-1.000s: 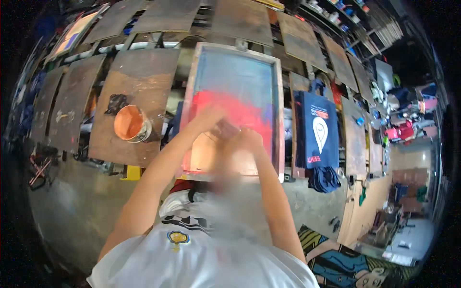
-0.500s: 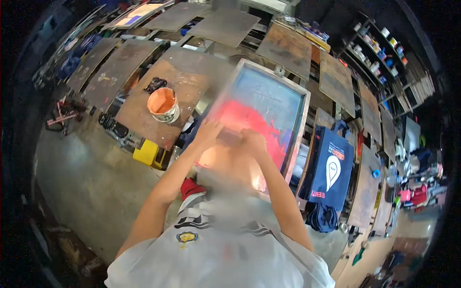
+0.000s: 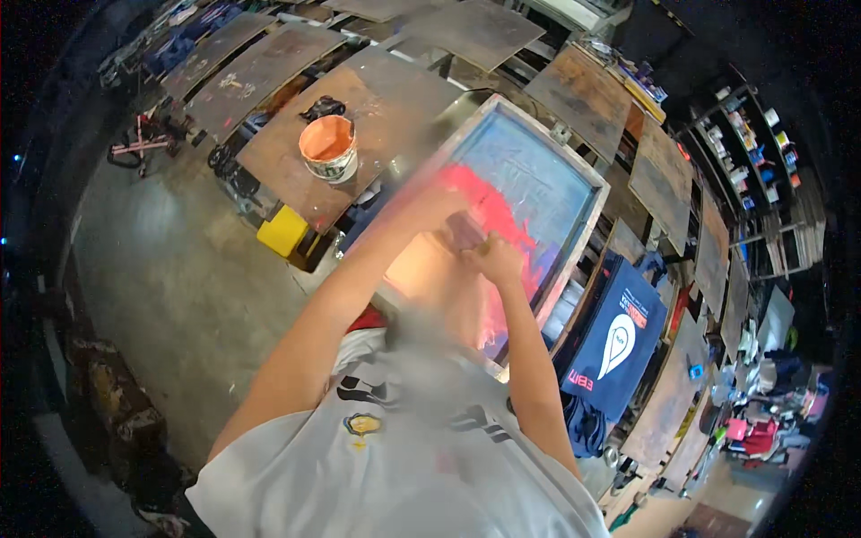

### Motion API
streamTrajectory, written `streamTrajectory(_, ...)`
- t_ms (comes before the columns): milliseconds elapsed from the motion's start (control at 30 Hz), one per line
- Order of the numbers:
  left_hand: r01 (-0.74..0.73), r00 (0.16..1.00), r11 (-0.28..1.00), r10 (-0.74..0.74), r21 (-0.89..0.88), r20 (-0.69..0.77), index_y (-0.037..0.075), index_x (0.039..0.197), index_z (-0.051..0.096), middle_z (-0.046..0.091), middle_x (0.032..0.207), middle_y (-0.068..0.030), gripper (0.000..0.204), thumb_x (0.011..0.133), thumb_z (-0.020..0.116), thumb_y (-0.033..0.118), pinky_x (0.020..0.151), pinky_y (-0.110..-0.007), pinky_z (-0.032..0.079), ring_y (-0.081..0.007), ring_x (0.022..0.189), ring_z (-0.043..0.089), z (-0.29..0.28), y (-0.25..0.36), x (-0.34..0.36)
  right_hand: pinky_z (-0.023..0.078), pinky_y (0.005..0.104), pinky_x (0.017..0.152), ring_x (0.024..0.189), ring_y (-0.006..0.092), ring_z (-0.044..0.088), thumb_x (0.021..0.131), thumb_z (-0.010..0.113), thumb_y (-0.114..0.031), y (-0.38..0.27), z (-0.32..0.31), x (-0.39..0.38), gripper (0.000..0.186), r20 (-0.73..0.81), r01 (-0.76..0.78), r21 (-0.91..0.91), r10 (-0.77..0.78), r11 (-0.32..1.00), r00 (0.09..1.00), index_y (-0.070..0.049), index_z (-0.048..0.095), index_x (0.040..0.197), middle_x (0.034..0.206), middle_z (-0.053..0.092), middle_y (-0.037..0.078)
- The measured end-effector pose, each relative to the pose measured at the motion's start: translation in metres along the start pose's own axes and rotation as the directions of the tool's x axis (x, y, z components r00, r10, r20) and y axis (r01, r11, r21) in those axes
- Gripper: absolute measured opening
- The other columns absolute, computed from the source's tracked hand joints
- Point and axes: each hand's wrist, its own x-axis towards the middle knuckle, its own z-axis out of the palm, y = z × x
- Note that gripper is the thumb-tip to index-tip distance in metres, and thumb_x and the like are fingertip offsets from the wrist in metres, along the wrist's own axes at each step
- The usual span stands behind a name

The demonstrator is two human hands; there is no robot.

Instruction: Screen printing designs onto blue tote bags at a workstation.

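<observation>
The left hand (image 3: 441,208) and right hand (image 3: 498,258) grip one mauve block (image 3: 465,231) over one framed screen (image 3: 547,179); the block's long axis runs hand to hand, right end nearer the person.

hands (image 3: 499,260) grip brownish bar (image 3: 465,231) | framed screen (image 3: 538,170), red paint (image 3: 489,204) | bucket (image 3: 329,154) left

One head-worn fisheye, the left of a pair, looks steeply down and forward over the white shirt (image 3: 395,466); the frame (image 3: 574,240) lies close below, slanted in view, while the shelves (image 3: 744,152) stand far off, upper right.
</observation>
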Motion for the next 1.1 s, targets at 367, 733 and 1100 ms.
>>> streamTrajectory(367,0.127,0.961,0.936,-0.034,0.330,-0.275,0.012,0.112,0.063,0.064,0.110,-0.0041,0.063,0.056,0.089,0.027,0.098,-0.043,0.038,-0.0275,0.115,0.055,-0.022,0.012,-0.092,0.055,0.0508,0.075,0.090,0.0374,0.070,0.069,0.082,-0.052,-0.049,0.014,0.017,0.055,0.086,0.266,0.028,-0.267,0.964,0.960,-0.009,0.063,0.097,0.094,0.072,0.016)
streamTrajectory(733,-0.219,0.968,0.880,0.248,0.422,-0.017,0.013,0.111,0.064,0.063,0.116,-0.0043,0.060,0.059,0.088,0.026,0.100,-0.044,0.039,-0.0261,0.118,0.055,0.044,0.045,-0.022,0.058,0.0488,0.075,0.089,0.0383,0.072,0.072,0.079,-0.050,0.028,-0.010,-0.058,0.063,0.011,0.017,0.047,-0.017,0.999,1.000,-0.009,0.063,0.117,0.093,0.073,0.020)
streamTrajectory(1100,-0.381,0.896,0.785,0.184,0.488,0.403,0.015,0.101,0.067,0.067,0.103,-0.0005,0.054,0.054,0.092,0.023,0.094,-0.042,0.046,-0.0256,0.109,0.061,0.062,0.049,0.023,0.058,0.0489,0.075,0.086,0.0403,0.072,0.080,0.076,-0.052,-0.006,0.020,-0.111,0.058,-0.035,-0.432,0.062,0.435,0.900,0.900,-0.001,0.060,0.102,0.091,0.071,0.022)
